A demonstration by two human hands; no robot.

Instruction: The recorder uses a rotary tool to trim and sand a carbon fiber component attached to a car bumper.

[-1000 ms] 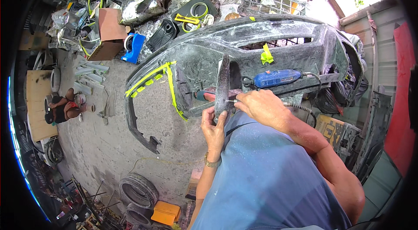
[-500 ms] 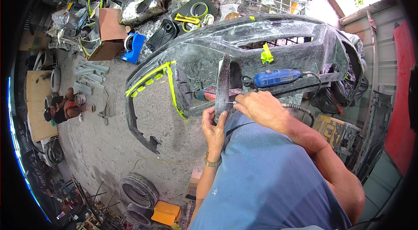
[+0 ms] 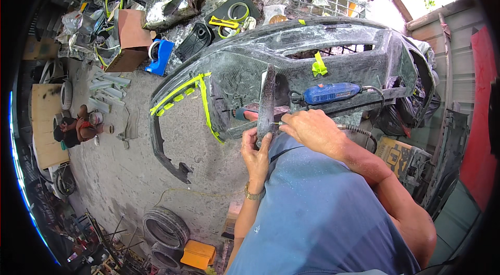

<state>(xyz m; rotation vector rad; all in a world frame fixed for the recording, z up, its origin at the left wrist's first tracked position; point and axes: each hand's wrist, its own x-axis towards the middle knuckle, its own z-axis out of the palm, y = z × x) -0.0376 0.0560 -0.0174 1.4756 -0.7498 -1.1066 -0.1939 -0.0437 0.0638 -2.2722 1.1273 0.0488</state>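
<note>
My left hand grips the lower end of a dark, narrow carbon-look strip between thumb and fingers, and the strip stands upright. Closed around a slim rotary tool handpiece, my right hand brings a thin bit to the strip's right edge; whether it touches I cannot tell. Most of the handpiece is hidden in the fingers. Its flexible shaft loops from behind that hand toward a blue rotary tool motor. The motor lies on a large dusty black car bumper just beyond my hands.
Yellow-green tape marks the bumper's left part. Tape rolls, a blue dispenser and a cardboard box clutter the far bench. Tyres lie on the floor lower left. A person crouches at far left.
My hands and the strip stay nearly still, with the bit shifting very slightly along the strip's edge. The crouching person at far left has moved a little.
</note>
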